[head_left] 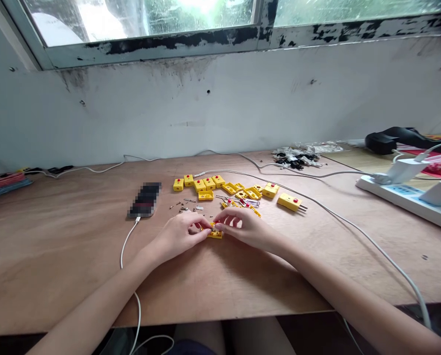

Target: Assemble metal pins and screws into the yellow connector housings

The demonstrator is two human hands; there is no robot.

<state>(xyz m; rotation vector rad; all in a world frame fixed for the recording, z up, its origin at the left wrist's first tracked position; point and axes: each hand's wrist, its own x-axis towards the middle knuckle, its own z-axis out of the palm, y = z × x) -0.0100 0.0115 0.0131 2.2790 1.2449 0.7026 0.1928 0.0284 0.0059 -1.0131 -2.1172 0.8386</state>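
Midway between my hands, near the front of the table, lies an opened yellow plug housing (216, 235) with small red and metal-looking parts in it. My left hand (179, 231) pinches its left side with thumb and fingertips. From the right, my right hand (247, 227) closes thumb and forefinger over the top of the housing; whatever small piece sits between those fingertips is too small to make out. Loose screws and small metal pins (183, 204) lie just beyond my left hand. Past my right hand are open yellow shells (252, 193) and a screwdriver (252, 202).
Several closed yellow connectors (199, 185) stand in a row farther back. A yellow plug with two metal pins (291, 202) lies to the right. A phone (145, 199) charges at left. A white cable (338, 214) crosses to a power strip (405, 197). Black and white parts (297, 158) lie near the wall.
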